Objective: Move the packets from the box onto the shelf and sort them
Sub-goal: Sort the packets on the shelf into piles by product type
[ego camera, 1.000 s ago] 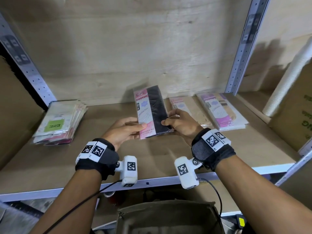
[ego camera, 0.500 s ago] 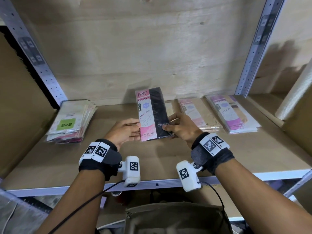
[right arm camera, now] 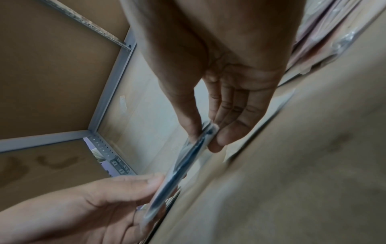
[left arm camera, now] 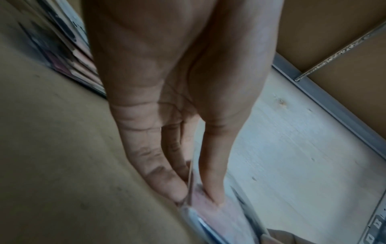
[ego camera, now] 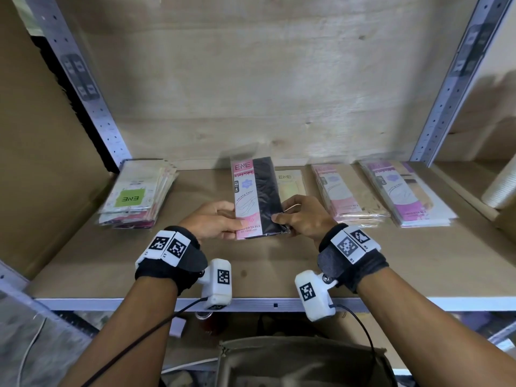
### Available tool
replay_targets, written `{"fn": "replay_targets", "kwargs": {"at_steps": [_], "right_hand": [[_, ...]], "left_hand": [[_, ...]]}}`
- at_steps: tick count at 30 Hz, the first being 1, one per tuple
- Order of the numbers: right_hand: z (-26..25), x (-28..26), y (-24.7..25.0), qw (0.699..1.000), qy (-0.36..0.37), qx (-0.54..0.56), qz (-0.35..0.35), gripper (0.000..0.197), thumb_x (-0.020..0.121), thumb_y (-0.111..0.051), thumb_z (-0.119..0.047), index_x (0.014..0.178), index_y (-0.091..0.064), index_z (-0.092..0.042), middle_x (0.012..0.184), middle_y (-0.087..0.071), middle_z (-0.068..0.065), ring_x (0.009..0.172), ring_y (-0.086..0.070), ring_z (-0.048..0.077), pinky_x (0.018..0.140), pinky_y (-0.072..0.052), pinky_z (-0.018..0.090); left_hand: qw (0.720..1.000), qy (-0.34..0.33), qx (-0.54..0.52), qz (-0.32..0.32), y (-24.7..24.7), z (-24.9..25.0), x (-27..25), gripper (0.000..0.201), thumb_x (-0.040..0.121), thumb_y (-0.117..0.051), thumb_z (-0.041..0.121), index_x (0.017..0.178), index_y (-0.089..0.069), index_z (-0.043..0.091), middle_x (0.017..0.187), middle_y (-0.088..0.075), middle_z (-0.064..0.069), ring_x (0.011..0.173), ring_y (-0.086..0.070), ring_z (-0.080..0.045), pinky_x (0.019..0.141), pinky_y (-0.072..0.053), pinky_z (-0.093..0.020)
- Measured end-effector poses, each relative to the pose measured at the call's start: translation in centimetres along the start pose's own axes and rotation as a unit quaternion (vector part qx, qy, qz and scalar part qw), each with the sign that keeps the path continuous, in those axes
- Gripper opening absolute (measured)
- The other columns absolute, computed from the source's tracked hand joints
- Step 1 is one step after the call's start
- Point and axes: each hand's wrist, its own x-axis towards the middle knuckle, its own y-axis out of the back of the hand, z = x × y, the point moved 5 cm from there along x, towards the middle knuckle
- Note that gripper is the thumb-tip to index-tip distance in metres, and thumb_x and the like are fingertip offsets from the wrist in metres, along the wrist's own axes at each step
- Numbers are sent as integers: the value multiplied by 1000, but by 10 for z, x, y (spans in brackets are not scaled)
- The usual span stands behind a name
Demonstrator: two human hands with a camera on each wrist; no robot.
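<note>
A flat packet [ego camera: 257, 196] with a pink label strip and black contents is held over the middle of the wooden shelf [ego camera: 265, 263]. My left hand [ego camera: 215, 220] pinches its left edge between thumb and fingers, and my right hand [ego camera: 301, 216] pinches its right edge. The left wrist view shows the packet [left arm camera: 206, 208] edge-on between thumb and fingers. In the right wrist view the packet [right arm camera: 188, 161] runs from my right fingers down to my left hand [right arm camera: 117, 198]. A beige packet [ego camera: 290, 185] lies on the shelf just behind it.
A stack of packets with a green label [ego camera: 136, 194] sits at the shelf's left. A pink-labelled stack [ego camera: 346, 194] and a purple-labelled stack [ego camera: 402, 191] lie at the right. Metal uprights [ego camera: 83, 88] frame the bay. A box [ego camera: 301, 364] stands below the shelf's front edge.
The packet has turned from a slight tilt to nearly square with the shelf, both hands staying on its edges. The beige packet behind it has come into sight.
</note>
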Motion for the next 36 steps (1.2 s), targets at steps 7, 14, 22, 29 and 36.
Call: {"fn": "replay_targets", "kwargs": {"at_steps": [7,14,22,29,36], "right_hand": [[3,7,-9,999,-20,-23,-22,24,73,-82,-5,87,-63,-10,79,-64,6,69,-66,25,77,-60,50],[-11,13,-20,998,-31,-45,-24,31,71,-83,-5,93,-62,-11,83,-67,8,59,-66,22,72,-62,42],[-40,26,-48,975,-32,-215,-38,37,71,-84,-17,99,-70,2,101,-74,15,93,-72,26,85,-59,41],[-45,34,-64,957,-31,-287,-27,34,70,-83,-17,97,-68,-4,94,-70,12,87,-69,23,77,-59,33],[-46,36,-70,947,-27,-318,-33,24,76,-78,-9,95,-65,-3,104,-70,18,93,-71,29,82,-60,41]], "left_hand": [[1000,3,12,20,10,-6,5,44,88,-72,1,129,-61,7,113,-73,-12,88,-70,-22,75,-57,-26],[996,14,18,82,24,-12,14,39,85,-72,-6,123,-63,-3,110,-73,-20,93,-71,-35,87,-57,-41],[983,43,49,170,47,-25,30,19,75,-82,-2,79,-71,13,104,-75,-18,96,-72,-34,95,-57,-45],[983,45,59,169,56,-32,39,22,69,-85,-4,90,-78,1,101,-76,-17,99,-72,-36,97,-55,-48],[981,40,107,154,53,-22,33,28,73,-83,0,101,-79,1,107,-76,-14,104,-70,-34,98,-55,-44]]}}
